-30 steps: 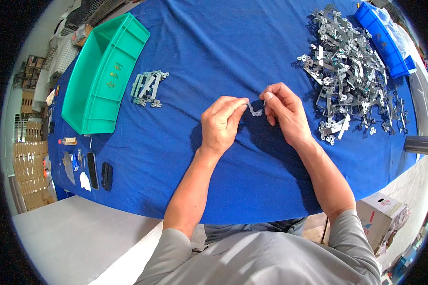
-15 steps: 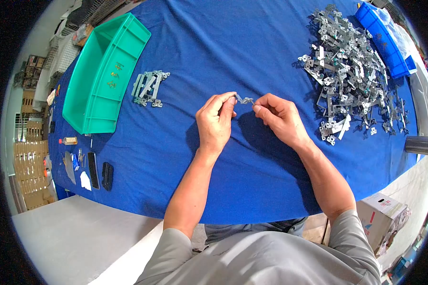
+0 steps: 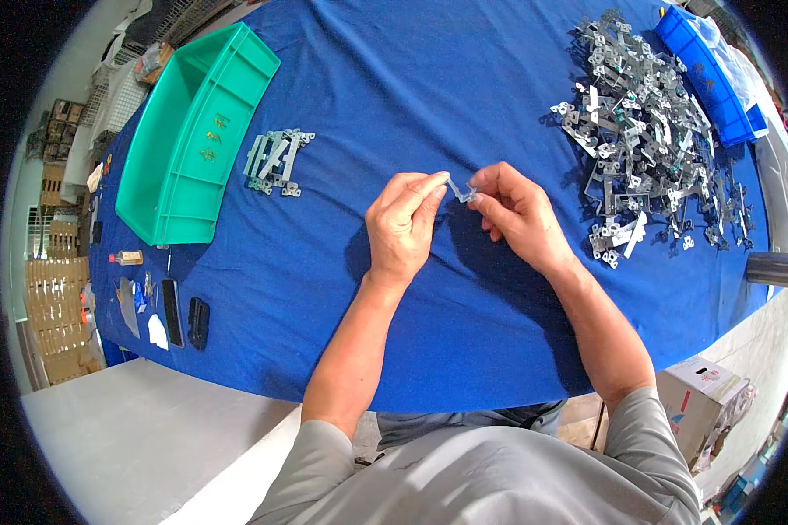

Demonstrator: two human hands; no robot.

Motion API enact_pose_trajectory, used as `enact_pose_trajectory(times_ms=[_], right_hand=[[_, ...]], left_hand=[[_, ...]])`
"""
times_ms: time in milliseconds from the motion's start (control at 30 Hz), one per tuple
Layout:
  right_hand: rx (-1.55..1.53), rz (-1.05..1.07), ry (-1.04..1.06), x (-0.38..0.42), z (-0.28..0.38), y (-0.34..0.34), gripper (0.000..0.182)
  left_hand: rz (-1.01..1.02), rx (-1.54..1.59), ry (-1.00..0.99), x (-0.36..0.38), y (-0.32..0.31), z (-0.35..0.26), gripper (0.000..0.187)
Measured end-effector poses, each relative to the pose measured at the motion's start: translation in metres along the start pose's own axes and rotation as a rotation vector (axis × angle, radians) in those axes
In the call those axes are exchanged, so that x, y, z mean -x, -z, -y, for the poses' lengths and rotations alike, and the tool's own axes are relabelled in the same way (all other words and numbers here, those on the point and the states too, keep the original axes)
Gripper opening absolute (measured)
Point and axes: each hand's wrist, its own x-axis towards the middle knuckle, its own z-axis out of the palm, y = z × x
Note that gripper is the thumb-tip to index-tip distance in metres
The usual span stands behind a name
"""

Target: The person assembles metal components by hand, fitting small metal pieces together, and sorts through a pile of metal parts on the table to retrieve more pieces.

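A small bent metal bracket (image 3: pixel 460 190) is held up over the blue cloth between my two hands. My left hand (image 3: pixel 402 223) pinches its left end between thumb and fingertips. At its right end, my right hand (image 3: pixel 518 214) grips it with thumb and forefinger, the other fingers curled. The fingertips hide both ends in part. A small group of similar metal brackets (image 3: pixel 276 163) lies to the left of my hands. On the right lies a large heap of metal brackets (image 3: pixel 643 131).
A green plastic crate (image 3: pixel 184 206) stands at the left, and a blue bin (image 3: pixel 705 74) at the far right. Near the left edge lie a small bottle (image 3: pixel 126 258), a phone (image 3: pixel 172 313) and a black case (image 3: pixel 198 324). A dark cylinder (image 3: pixel 771 269) is at the right edge.
The bracket has turned between my fingers and now shows a V-like bend. My left fingers have straightened a little and moved slightly right; the rest stays in place.
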Motion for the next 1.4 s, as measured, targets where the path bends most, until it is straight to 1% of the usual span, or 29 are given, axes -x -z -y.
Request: enact_pose_trajectory(times_ms=[100, 200, 300, 400, 500, 633, 700, 733, 833, 867, 967, 1067, 1300, 1400], right_hand=[[-0.183, 0.028, -0.03, -0.002, 0.0, 0.003, 0.024], [-0.184, 0.091, -0.106, -0.002, 0.006, 0.008, 0.029], [-0.158, 0.118, -0.087, -0.003, 0.001, 0.01, 0.025], [-0.159, 0.144, -0.118, -0.004, 0.002, 0.013, 0.02], [-0.157, 0.117, -0.113, -0.004, 0.002, 0.013, 0.018], [-0.259, -0.033, -0.067, -0.005, 0.0, 0.009, 0.017], [-0.362, -0.133, -0.037, -0.004, 0.001, 0.005, 0.017], [-0.36, -0.123, -0.054, -0.004, 0.001, 0.005, 0.018], [-0.135, -0.029, -0.082, 0.001, 0.003, 0.003, 0.019], [-0.09, 0.007, -0.054, 0.003, 0.002, 0.002, 0.02], [-0.02, 0.052, 0.044, 0.002, -0.006, 0.001, 0.02], [-0.024, 0.056, 0.059, 0.002, -0.006, 0.001, 0.021], [-0.006, 0.04, 0.067, 0.002, -0.004, 0.001, 0.019], [0.075, 0.009, 0.103, 0.001, -0.009, 0.001, 0.017]], left_hand=[[0.017, -0.005, 0.004, 0.0, 0.0, -0.003, 0.016], [0.036, -0.001, -0.007, 0.0, -0.001, -0.002, 0.016], [0.061, 0.02, -0.034, 0.0, -0.001, -0.002, 0.016], [0.087, 0.03, -0.063, -0.001, -0.001, -0.003, 0.016], [0.097, 0.044, -0.066, -0.001, -0.001, -0.004, 0.016], [0.127, 0.038, -0.09, 0.001, -0.003, -0.001, 0.015], [0.08, 0.001, -0.021, 0.0, -0.003, 0.0, 0.014], [0.055, -0.019, 0.013, 0.0, -0.003, 0.0, 0.013], [0.033, 0.159, 0.42, 0.001, -0.001, -0.001, 0.016], [0.015, 0.188, 0.411, 0.001, -0.002, 0.002, 0.017], [0.031, 0.103, 0.372, 0.002, -0.002, 0.001, 0.014], [0.03, 0.003, 0.249, 0.002, -0.003, 0.001, 0.014], [0.004, -0.087, 0.069, 0.004, -0.005, 0.005, 0.016], [-0.026, -0.112, 0.003, 0.002, -0.003, 0.001, 0.017]])
